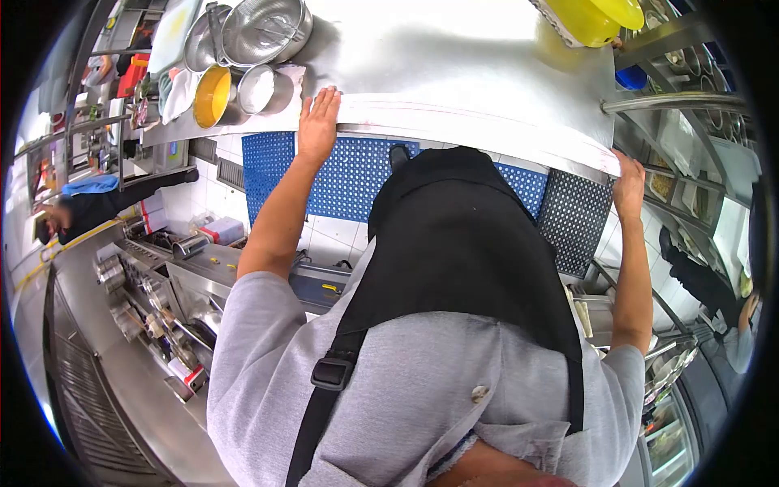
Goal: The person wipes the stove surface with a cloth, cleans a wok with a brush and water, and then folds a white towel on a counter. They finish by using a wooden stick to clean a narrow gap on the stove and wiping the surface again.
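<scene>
My left hand [319, 122] lies on the front edge of the steel worktop [454, 89], fingers stretched out and holding nothing. Left of it on the worktop are a small metal cup [257, 88] with something white inside and a pot with yellow contents [213, 96]. Behind these stands a metal bowl with a strainer [264, 31]. At the worktop's right front corner is my right hand [628, 183]; its fingers rest over the edge, and it holds no object that I can see. A yellow container [591, 18] sits at the back right.
Metal shelving [682, 101] stands close on the right, with a blue bowl [630, 77] near it. Blue perforated mats [341, 174] and a black mat [574, 219] lie on the floor. One person [89, 213] is at the left, another [706, 280] at the far right.
</scene>
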### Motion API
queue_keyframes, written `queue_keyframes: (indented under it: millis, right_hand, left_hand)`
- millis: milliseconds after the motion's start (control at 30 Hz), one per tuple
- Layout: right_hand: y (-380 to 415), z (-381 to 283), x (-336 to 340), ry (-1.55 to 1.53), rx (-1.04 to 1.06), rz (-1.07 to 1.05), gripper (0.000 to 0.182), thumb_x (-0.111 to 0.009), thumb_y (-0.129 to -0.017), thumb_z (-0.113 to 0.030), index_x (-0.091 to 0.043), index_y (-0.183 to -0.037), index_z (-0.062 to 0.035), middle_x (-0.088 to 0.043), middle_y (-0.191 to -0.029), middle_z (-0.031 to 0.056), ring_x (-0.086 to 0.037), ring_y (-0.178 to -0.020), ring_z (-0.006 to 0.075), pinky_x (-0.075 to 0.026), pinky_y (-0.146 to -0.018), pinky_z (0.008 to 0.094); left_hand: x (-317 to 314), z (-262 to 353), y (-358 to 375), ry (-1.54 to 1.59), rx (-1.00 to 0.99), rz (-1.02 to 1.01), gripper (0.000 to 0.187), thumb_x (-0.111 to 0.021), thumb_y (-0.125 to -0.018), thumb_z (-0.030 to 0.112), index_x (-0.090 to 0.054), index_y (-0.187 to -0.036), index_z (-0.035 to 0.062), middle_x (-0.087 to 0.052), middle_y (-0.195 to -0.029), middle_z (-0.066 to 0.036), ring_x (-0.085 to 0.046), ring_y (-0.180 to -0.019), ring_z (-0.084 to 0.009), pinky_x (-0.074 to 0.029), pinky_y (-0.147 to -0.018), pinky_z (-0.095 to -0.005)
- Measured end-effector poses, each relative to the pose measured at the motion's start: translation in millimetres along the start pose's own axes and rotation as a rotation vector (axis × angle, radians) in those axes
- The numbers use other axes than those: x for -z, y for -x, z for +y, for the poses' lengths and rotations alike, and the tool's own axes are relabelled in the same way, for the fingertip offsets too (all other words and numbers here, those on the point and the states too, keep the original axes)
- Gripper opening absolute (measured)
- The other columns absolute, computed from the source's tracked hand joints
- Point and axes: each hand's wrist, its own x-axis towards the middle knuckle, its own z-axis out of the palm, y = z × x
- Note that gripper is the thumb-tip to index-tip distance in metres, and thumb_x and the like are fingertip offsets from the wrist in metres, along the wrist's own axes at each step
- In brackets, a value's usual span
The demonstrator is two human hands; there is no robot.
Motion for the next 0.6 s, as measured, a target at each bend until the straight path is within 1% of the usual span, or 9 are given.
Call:
queue_keyframes:
  millis: [100,167,200,300,367,400,467,533,600]
  right_hand:
    - [-6,9,11,-0.012,-0.003,-0.039,0.054,-0.049,-0.082,0.010,-0.066,-0.130,-0.0066,-0.070,-0.125,0.0144,-0.065,-0.119,0.0309,-0.039,-0.116,0.0456]
    - [-12,6,30,-0.058,-0.019,-0.130,0.048,-0.047,-0.084,0.008,-0.066,-0.127,-0.0031,-0.070,-0.125,0.0179,-0.064,-0.119,0.0364,-0.042,-0.112,0.0460]
    - [-17,7,39,-0.087,-0.012,-0.156,0.047,-0.047,-0.084,0.007,-0.066,-0.127,-0.0026,-0.070,-0.125,0.0191,-0.064,-0.119,0.0379,-0.044,-0.110,0.0464]
    - [-33,25,49,-0.203,0.006,-0.211,0.048,-0.047,-0.083,0.006,-0.066,-0.126,-0.0011,-0.070,-0.122,0.0244,-0.066,-0.114,0.0428,-0.049,-0.102,0.0481]
    - [-43,18,67,-0.298,0.024,-0.294,0.039,-0.047,-0.088,0.001,-0.067,-0.122,-0.0014,-0.071,-0.115,0.0259,-0.067,-0.107,0.0441,-0.052,-0.094,0.0492]
    - [-43,25,55,-0.091,0.118,-0.137,0.037,-0.048,-0.088,0.001,-0.069,-0.118,-0.0016,-0.072,-0.110,0.0248,-0.068,-0.104,0.0437,-0.051,-0.091,0.0502]
    - [-66,-15,75,-0.374,0.012,-0.314,0.036,-0.050,-0.088,0.004,-0.068,-0.118,0.0017,-0.072,-0.101,0.0257,-0.069,-0.094,0.0331,-0.051,-0.088,0.0469]
    - [-107,16,28,-0.364,0.150,-0.345,0.034,-0.054,-0.088,0.004,-0.066,-0.120,0.0067,-0.072,-0.098,0.0281,-0.068,-0.093,0.0270,-0.052,-0.087,0.0472]
    - [-141,-65,59,-0.165,0.410,-0.278,0.034,-0.051,-0.083,0.009,-0.070,-0.111,0.0048,-0.071,-0.094,0.0283,-0.068,-0.086,0.0276,-0.053,-0.081,0.0439]
  left_hand:
    - [8,1,1,0.050,-0.018,0.010,0.046,-0.048,-0.096,0.003,-0.056,-0.141,0.0038,-0.054,-0.153,-0.012,-0.044,-0.147,-0.0270,-0.032,-0.122,-0.0492]
    - [14,-1,4,0.107,-0.008,0.008,0.046,-0.048,-0.095,0.002,-0.057,-0.140,0.0037,-0.056,-0.150,-0.013,-0.046,-0.146,-0.0277,-0.033,-0.121,-0.0482]
    - [12,-1,8,0.167,-0.018,0.079,0.046,-0.050,-0.092,0.000,-0.058,-0.138,0.0031,-0.059,-0.145,-0.015,-0.049,-0.142,-0.0292,-0.035,-0.119,-0.0482]
    - [32,6,29,0.312,0.061,0.101,0.043,-0.054,-0.087,-0.002,-0.062,-0.129,0.0004,-0.066,-0.132,-0.019,-0.061,-0.123,-0.0361,-0.046,-0.106,-0.0484]
    - [68,19,44,0.538,0.237,0.013,0.037,-0.053,-0.086,-0.003,-0.068,-0.119,0.0032,-0.071,-0.120,-0.021,-0.066,-0.113,-0.0401,-0.051,-0.099,-0.0471]
    - [70,20,62,0.508,0.284,0.038,0.035,-0.053,-0.087,-0.002,-0.068,-0.117,0.0036,-0.071,-0.116,-0.021,-0.067,-0.110,-0.0406,-0.051,-0.098,-0.0469]
    - [66,14,105,0.473,0.381,0.037,0.030,-0.053,-0.088,0.001,-0.069,-0.113,0.0042,-0.072,-0.109,-0.021,-0.068,-0.105,-0.0409,-0.052,-0.095,-0.0474]
    - [73,8,146,0.467,0.537,-0.062,0.026,-0.054,-0.088,0.002,-0.068,-0.109,0.0050,-0.072,-0.103,-0.020,-0.069,-0.101,-0.0408,-0.053,-0.090,-0.0495]
    - [76,5,191,0.487,0.734,-0.140,0.023,-0.054,-0.088,0.002,-0.067,-0.107,0.0057,-0.072,-0.100,-0.021,-0.069,-0.100,-0.0412,-0.053,-0.087,-0.0516]
